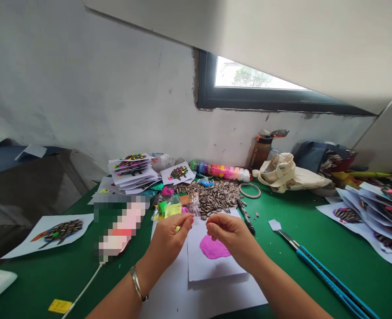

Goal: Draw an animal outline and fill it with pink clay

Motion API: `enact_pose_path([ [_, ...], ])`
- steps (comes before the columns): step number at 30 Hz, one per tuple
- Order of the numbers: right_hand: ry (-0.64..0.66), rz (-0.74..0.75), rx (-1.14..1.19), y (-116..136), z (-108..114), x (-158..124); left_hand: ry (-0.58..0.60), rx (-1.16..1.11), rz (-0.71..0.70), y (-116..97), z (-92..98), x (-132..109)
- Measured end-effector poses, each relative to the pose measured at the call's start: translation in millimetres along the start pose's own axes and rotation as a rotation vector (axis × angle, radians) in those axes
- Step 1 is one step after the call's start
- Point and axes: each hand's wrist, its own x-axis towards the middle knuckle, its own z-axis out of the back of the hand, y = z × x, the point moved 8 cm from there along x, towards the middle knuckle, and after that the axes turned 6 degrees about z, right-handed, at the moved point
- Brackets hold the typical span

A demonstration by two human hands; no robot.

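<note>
My left hand [167, 241] and my right hand [230, 237] hang above a white sheet [204, 266] with their fingertips pinched and almost meeting. Anything between those fingers is too small to make out. Under my right hand, a pink patch of clay [215, 247] lies on the sheet. Just beyond my left fingers sit small clear bags of coloured clay [172, 208]. A heap of striped sunflower seeds [212, 197] spreads behind both hands. A metal bangle [137, 283] circles my left wrist.
The green table [315, 212] holds seed-and-clay pictures on paper [365, 217] at right, a blue craft knife [328, 274], a black marker [245, 216], a tape roll [250, 190], a row of clay pots [219, 170], a canvas bag [282, 173], and a pixelated object [121, 226] with a white cable.
</note>
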Motion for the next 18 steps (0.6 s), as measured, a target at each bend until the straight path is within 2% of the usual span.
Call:
enact_pose_path([
  [11, -0.023, -0.015, 0.0, -10.0, 1.7, -1.8, -0.013, 0.003, 0.008, 0.1, 0.9, 0.0],
  [18, -0.075, -0.08, 0.188, -9.5, 1.4, -1.3, 0.009, 0.0, 0.034, 2.3, -1.4, 0.7],
])
